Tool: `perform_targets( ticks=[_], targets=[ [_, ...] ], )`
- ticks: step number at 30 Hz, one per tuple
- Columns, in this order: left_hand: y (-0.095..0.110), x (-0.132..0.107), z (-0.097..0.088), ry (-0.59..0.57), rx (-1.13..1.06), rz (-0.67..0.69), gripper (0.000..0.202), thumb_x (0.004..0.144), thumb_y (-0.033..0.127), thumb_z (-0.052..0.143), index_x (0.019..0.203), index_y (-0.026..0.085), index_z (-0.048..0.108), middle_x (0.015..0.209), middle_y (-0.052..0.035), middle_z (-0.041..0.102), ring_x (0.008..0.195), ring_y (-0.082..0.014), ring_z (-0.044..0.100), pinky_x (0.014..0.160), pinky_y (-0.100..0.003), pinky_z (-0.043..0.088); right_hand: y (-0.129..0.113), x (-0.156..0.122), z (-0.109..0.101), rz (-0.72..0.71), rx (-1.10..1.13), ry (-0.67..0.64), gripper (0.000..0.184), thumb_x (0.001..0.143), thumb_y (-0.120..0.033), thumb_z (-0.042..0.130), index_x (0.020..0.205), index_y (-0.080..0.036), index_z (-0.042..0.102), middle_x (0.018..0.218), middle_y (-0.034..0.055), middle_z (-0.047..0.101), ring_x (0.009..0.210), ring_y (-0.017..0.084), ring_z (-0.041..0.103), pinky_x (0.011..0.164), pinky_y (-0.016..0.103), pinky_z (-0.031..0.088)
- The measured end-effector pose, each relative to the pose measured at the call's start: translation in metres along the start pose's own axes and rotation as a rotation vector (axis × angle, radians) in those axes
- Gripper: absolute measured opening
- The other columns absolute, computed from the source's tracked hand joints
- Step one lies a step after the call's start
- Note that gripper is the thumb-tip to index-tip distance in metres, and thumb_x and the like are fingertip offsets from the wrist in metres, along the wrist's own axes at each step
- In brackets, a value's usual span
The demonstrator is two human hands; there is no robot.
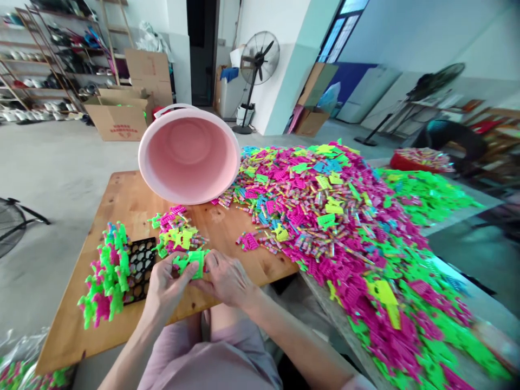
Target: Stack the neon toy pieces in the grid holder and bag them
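Note:
A bright green plastic toy piece (197,265) is held just above the near edge of the wooden table. My left hand (164,284) pinches its left side, thumb across the front. At the piece's right end, the fingers of my right hand (225,279) are closed; they cover whatever small part may be between them. Beside my left hand lies a black tray with round holes (149,246). Green and pink toy figures (108,265) stand packed upright along its left part. Just beyond my hands is a small heap of mixed pink, green and yellow pieces (181,233).
A tilted pink basin (189,154) rests at the table's (122,189) far edge. To the right spreads a large pile of colourful plastic pieces (325,206), with small printed tubes among them. Cardboard boxes (119,116), a standing fan (260,59) and shelves (40,65) are farther back.

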State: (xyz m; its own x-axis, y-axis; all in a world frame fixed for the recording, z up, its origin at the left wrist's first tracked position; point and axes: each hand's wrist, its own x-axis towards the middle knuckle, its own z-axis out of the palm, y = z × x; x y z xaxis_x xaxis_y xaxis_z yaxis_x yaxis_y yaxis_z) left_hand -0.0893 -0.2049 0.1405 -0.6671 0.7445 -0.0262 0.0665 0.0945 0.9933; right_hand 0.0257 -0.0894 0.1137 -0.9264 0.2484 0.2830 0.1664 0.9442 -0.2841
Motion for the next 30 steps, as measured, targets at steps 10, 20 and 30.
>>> perform_targets(
  ticks=[10,20,30],
  targets=[
    [-0.023,0.004,0.004,-0.009,-0.386,-0.226,0.045,0.06,0.037,0.085,0.092,0.018,0.058,0.072,0.0024,0.067,0.061,-0.0118,0.061,0.061,-0.024,0.053,0.019,-0.016,-0.008,0.117,0.395,0.052,0.011,0.099,-0.022,0.045,0.105,-0.017,0.052,0.096,0.0059,0.056,0.082,0.017,0.058,0.071,0.027,0.048],
    [-0.021,-0.012,0.002,-0.06,-0.335,0.186,0.013,0.072,0.02,0.077,0.071,0.021,0.064,0.091,-0.0038,0.076,0.107,-0.0248,0.067,0.099,-0.04,0.048,-0.003,-0.026,-0.033,0.31,0.834,0.3,0.03,0.098,-0.032,0.047,0.125,-0.02,0.05,0.101,0.0068,0.066,0.091,0.017,0.065,0.076,0.026,0.053],
    [-0.005,-0.02,-0.004,0.063,-0.005,0.561,0.021,0.073,0.006,0.071,0.069,0.027,0.071,0.094,-0.0013,0.075,0.108,-0.0251,0.067,0.097,-0.043,0.051,-0.014,-0.027,-0.045,0.187,0.794,0.303,0.02,0.097,-0.03,0.05,0.109,-0.021,0.063,0.103,0.0067,0.062,0.096,0.017,0.062,0.083,0.028,0.051]
  ],
)
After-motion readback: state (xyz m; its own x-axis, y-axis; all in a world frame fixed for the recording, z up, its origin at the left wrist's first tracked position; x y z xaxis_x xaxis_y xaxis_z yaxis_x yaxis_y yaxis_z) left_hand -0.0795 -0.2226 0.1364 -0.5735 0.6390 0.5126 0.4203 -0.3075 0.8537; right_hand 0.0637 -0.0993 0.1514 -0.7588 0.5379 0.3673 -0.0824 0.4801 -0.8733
